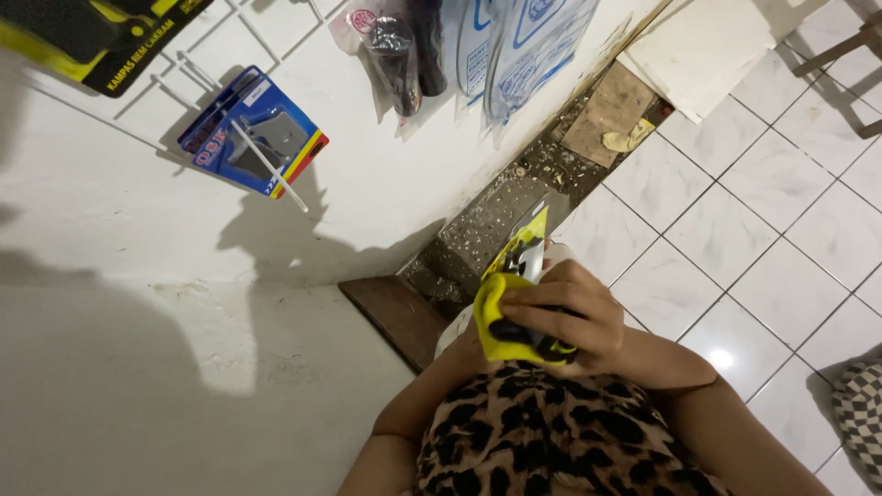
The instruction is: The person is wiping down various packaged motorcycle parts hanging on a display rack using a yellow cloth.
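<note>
A yellow cloth point(501, 321) is pressed by the right hand point(560, 312) against a carded package point(525, 248), yellow and black with a clear blister, held just below the picture's centre. The wiping is judged to be under way: the lower part of the package is covered by the cloth, while its upper corner, toward 12 o'clock, is bare and not yet reached. The fingers of the right hand are curled closed over the cloth, knuckles outward, the forearm brought in from 4 o'clock. The left hand is hidden behind cloth and package, so its grip cannot be told; only its forearm is seen, coming up from 7 o'clock. A blue carded package point(253, 133) is hung on a wall hook at 10 o'clock, well apart. White floor tiles point(735, 230) are seen at 3 o'clock.
</note>
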